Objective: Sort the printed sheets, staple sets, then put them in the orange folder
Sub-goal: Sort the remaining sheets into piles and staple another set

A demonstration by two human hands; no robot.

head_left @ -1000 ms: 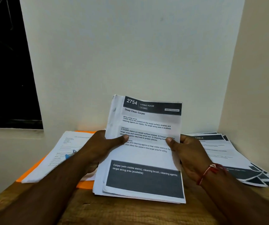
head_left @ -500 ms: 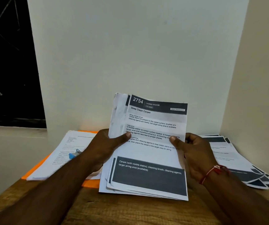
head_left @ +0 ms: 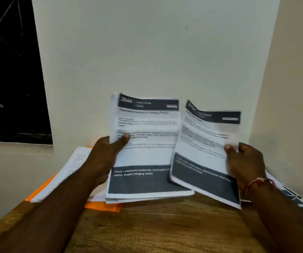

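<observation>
A dark window (head_left: 10, 70) fills the far left, set in a plain pale wall (head_left: 156, 52) that runs across the back and turns a corner on the right.

Below the window, an orange folder (head_left: 103, 206) lies flat on a wooden surface (head_left: 156, 230). A pile of white sheets (head_left: 68, 170) with small print rests on the folder, and the person's left forearm crosses in front of it.

The left hand (head_left: 105, 156) grips a stack of printed sheets (head_left: 147, 152) by its left edge, with the thumb pressed on the front page. The stack leans back towards the wall, and its lower edge is down by the surface, over a corner of the folder. The front page has a dark band at the top and another at the bottom with white text about a phone, earphones and charging cables.

Just to the right, a separate page (head_left: 205, 154) with the same layout is tilted, and its left edge overlaps the front of the stack. It is blurred, so its text cannot be read. The right hand (head_left: 245, 161) pinches this page at its right edge, thumb on the front. A red thread (head_left: 258, 181) circles that wrist.

The two hands are apart, each holding its own paper.

At the far right, more printed pages (head_left: 289, 194) lie fanned on the surface against the side wall.
</observation>
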